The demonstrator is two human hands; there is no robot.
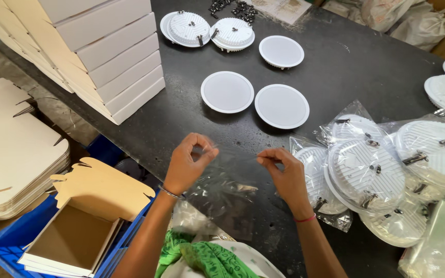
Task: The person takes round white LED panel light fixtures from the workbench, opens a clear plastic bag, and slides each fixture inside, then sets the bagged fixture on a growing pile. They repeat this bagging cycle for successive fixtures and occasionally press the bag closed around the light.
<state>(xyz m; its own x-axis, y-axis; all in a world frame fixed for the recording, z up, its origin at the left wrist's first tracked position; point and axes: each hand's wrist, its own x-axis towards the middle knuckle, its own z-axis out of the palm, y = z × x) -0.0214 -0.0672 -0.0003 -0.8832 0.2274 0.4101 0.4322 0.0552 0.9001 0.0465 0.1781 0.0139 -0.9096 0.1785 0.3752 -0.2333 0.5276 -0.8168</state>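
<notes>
Clear plastic bag [222, 180], pinched at its top edge by both hands and stretched between them just above the black table [346, 67]. Looks very light, thin and limp; likely slippery and quick to crumple or cling, though hardly fragile. Best taken at the open rim, one layer per hand, as now. Left hand [185, 166] closed narrow, thumb and fingertips nipping one corner; right hand [283, 175] likewise closed on the other corner, remaining fingers curled.

Beyond the bag, two white round light panels [256, 99] lying face up, well apart from the hands. Farther beyond, one more face up and two [209, 30] turned back up with metal clips showing, near a heap of small dark clips [233, 9]. Right of the bag, a pile of bagged panels [382, 170], overlapping, backs up. Left of the bag and beyond it, a stack of white cardboard boxes [104, 56] on the table edge. Nearer than the bag and to its left, an open carton [78, 231] resting in a blue crate [6, 247], flat box blanks [11, 154] beside that. Table surface dark, matt, dusty and scuffed. Surroundings: a cluttered workshop corner with sacks [413, 20] at the far side.
</notes>
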